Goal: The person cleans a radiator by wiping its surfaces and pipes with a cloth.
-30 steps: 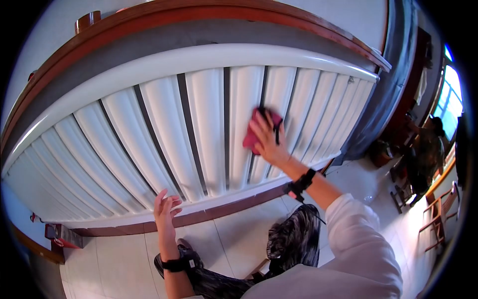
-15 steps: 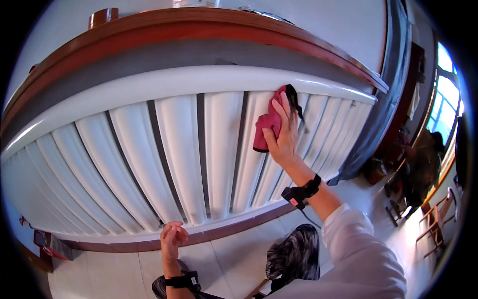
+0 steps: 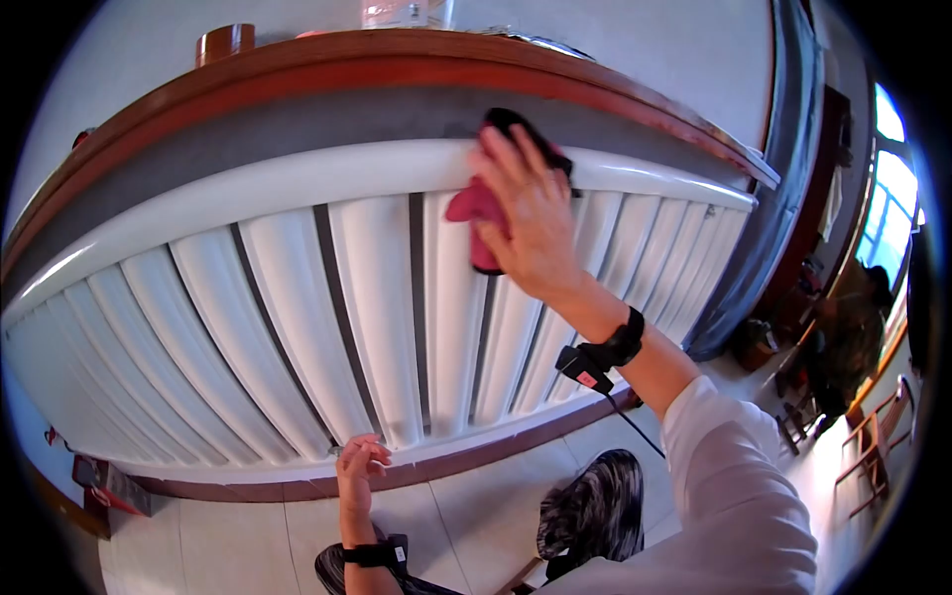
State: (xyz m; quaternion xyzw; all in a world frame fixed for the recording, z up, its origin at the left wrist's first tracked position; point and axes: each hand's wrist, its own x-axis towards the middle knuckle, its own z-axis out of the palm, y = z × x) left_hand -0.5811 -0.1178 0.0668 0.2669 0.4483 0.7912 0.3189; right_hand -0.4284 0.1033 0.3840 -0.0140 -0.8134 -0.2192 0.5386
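Observation:
A long white radiator [image 3: 376,297] with vertical columns and a rounded top rail stands before me. My right hand [image 3: 535,223] presses a dark pink cloth with black edges [image 3: 483,230] against its upper part, right of the middle. The cloth's black end reaches above the top rail, and much of the cloth is hidden under my palm and fingers. Low down, my left hand [image 3: 362,461] hovers near the radiator's bottom edge, fingers loosely curled and a little apart, with nothing visible in it. Black straps circle both wrists; a cable trails from the right one.
A wooden shelf [image 3: 416,64] overhangs the radiator, bearing a roll of brown tape [image 3: 224,44] and a clear container [image 3: 395,14]. A grey curtain [image 3: 764,198] hangs at right. Farther right are a person [image 3: 848,337] and a wooden chair [image 3: 878,446]. A box [image 3: 111,486] sits lower left.
My right hand has slid the cloth up and to the left, from the columns onto the top rail. My left hand keeps its curled pose, and the whole view has shifted slightly.

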